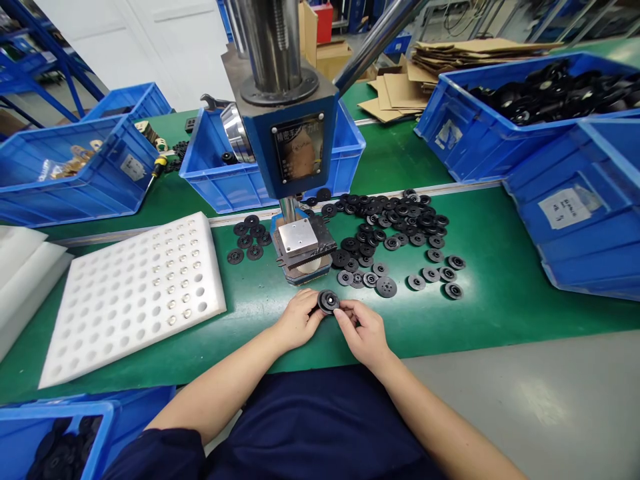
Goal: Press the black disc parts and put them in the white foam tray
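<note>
Between my two hands, a black plastic wheel (328, 302) with a small shiny centre is held just in front of the hand press (300, 150). The fingers of my left hand (299, 321) close on its left side. My right hand (364, 331) pinches its right edge with thumb and fingers. Behind the wheel is the press base, where a silver metal block (298, 237) sits under the ram. To the right spreads a heap of similar black wheels (385, 223). Several flat black discs (255, 252) lie left of the press.
A white foam tray (100, 267) with small metal parts in some holes lies at left. Blue bins (580, 207) stand at right, behind the press and at left. A yellow-handled screwdriver (159, 165) leans by a left bin. Flattened cardboard (400, 93) is stacked at the back.
</note>
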A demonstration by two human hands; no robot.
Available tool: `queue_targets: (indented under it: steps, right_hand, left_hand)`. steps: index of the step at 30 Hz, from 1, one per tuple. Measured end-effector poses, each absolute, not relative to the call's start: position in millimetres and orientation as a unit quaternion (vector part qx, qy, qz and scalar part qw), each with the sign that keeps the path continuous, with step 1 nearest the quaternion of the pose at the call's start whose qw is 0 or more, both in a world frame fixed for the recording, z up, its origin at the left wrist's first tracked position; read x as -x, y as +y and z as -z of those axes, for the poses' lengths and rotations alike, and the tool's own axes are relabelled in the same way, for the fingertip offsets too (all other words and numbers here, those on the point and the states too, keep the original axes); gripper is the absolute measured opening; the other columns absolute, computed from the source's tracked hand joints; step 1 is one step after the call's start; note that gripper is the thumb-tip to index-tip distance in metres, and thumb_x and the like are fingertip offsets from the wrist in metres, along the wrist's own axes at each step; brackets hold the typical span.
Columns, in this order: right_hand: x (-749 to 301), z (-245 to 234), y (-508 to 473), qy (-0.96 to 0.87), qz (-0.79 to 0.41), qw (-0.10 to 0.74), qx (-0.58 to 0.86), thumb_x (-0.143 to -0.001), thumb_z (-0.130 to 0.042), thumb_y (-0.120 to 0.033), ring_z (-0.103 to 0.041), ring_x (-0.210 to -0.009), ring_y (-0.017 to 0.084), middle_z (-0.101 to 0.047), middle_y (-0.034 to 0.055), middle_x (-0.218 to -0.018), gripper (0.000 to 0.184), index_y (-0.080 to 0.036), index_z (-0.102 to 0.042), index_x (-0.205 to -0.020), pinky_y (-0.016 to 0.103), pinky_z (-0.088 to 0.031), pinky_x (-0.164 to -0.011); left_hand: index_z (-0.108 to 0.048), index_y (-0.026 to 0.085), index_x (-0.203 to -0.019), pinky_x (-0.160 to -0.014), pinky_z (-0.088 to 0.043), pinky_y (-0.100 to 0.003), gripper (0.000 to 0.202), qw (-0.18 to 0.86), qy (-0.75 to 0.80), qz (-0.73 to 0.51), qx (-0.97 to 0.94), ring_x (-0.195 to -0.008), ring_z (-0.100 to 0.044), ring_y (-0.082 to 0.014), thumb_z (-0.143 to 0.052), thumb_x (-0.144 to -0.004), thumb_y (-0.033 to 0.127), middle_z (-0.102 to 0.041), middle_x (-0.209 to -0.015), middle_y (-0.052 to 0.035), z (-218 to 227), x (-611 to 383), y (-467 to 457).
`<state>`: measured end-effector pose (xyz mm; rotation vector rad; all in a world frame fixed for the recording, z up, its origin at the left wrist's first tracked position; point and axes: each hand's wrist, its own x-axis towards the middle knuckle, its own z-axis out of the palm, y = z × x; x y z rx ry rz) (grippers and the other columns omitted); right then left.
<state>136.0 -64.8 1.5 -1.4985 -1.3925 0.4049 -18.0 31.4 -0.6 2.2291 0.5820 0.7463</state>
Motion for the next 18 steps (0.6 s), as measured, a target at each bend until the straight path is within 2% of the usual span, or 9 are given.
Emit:
queue_targets:
  steps: [13, 18]
  right_hand:
    - [-136.5, 1.3, -65.4, -0.569, -0.188, 0.488, 0.635, -0.096, -0.051, -0.033, -0.058, -0.053, 0.011, -0.065, 0.0012, -0.068, 0.020, -0.018, -0.063, -0.092, 0.024, -0.046, -0.052]
    - [-136.8, 0.8, -65.3, -0.565, -0.194, 0.487, 0.637, -0.097, -0.051, -0.034, -0.060, -0.055, 0.012, -0.066, 0.0018, -0.068, 0.021, -0.018, -0.064, -0.093, 0.024, -0.048, -0.054]
  left_hand:
    - [-0.063, 0.017, -0.099, -0.076, -0.051, -0.035, 0.017, 0.349, 0.256, -0.290, -0.854, -0.080, -0.061, -0.0202, -0.055, -0.094, 0.030, -0.068, -0.086, -0.0077, 1.2, 18.8, 29.6]
    - [-0.060, 0.018, -0.106, -0.070, -0.052, -0.030, 0.022, 0.371, 0.329, -0.321, -0.807, -0.071, -0.062, -0.0158, -0.061, -0.089, 0.032, -0.068, -0.082, -0.0041, 1.4, 19.4, 26.5]
